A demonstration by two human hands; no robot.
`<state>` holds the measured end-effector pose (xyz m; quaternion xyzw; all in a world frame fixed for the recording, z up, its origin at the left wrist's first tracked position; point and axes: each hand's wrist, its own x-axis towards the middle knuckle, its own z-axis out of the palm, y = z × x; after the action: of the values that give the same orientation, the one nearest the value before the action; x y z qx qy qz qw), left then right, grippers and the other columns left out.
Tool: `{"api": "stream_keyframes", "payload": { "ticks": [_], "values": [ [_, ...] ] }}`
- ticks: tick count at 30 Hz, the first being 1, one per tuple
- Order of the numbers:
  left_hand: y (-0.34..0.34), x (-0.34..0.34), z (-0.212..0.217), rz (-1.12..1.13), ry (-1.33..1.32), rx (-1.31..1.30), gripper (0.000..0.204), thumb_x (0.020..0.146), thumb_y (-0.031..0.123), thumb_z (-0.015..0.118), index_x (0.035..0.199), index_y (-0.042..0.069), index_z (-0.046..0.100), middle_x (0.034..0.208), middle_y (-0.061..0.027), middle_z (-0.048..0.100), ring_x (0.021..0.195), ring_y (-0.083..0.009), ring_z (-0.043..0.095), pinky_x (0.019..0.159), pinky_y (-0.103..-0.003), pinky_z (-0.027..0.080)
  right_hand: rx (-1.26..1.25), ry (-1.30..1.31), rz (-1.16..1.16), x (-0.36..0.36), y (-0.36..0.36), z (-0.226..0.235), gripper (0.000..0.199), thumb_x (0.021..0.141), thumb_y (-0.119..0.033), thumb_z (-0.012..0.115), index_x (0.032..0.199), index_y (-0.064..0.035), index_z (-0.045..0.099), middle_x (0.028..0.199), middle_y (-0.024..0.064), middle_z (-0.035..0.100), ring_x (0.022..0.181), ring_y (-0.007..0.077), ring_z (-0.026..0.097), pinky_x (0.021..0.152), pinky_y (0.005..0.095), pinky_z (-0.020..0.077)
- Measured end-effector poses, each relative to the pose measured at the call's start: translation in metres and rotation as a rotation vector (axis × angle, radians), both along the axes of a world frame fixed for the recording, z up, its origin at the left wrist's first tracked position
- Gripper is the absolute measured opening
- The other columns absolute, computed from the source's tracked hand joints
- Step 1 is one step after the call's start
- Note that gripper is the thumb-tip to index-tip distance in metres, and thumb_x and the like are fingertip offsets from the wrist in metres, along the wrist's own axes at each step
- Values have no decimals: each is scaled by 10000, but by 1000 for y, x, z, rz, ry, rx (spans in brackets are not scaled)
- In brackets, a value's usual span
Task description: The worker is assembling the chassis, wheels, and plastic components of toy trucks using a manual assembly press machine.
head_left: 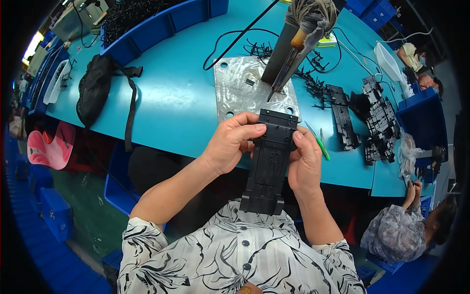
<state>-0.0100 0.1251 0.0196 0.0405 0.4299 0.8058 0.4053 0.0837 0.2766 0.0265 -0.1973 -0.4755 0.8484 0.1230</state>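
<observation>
A long black moulded plastic part (269, 161) is held between my two hands, in front of my chest and over the table's near edge. My left hand (234, 139) grips its upper left side, thumb on the face and the other fingers curled behind. On the opposite edge, my right hand (306, 159) pinches the part with its thumb; most of its fingers are hidden behind it. Just beyond the part's far end, a soldering iron (286, 66) points tip down in front of an upright metal post (274, 63) on a scuffed metal plate (235, 88).
Green-handled tweezers (323, 146) lie right of my right hand. Several black plastic parts (379, 117) and thin black pieces (313, 85) lie farther right. A black bag (95, 90) sits at left, below a blue bin (171, 24). Another person (399, 232) works at lower right.
</observation>
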Motion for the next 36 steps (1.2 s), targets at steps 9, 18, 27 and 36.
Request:
{"api": "stream_keyframes", "payload": {
  "ticks": [9,18,27,36],
  "values": [
    [2,-6,-3,-10,-12,28,196,871,151,622,1018,30,575,829,-30,609,625,-82,558,442,-219,412,-15,-10,-39,-7,0,2,223,911,-167,518,1020,22,565,935,75,620,864,129,593,798,278,484],
    [5,-16,-5,-2,-24,96,195,887,199,616,974,33,563,775,-25,597,559,-91,548,414,-215,404,0,-46,-64,-15,-5,8,194,895,-207,576,969,-27,585,868,4,603,752,60,543,619,211,430],
    [9,-25,-8,49,-18,109,187,889,217,617,943,43,576,703,-4,582,516,-80,538,406,-217,406,26,-96,-111,-22,-7,9,179,884,-242,597,910,-64,597,806,-44,568,683,26,464,588,189,360],
    [11,-29,0,69,-34,102,153,876,211,639,910,67,599,722,49,571,583,-20,512,480,-167,394,20,-65,-104,-25,-3,2,211,862,-274,623,903,-69,599,766,-59,533,631,20,403,569,182,327]
  ]
}}
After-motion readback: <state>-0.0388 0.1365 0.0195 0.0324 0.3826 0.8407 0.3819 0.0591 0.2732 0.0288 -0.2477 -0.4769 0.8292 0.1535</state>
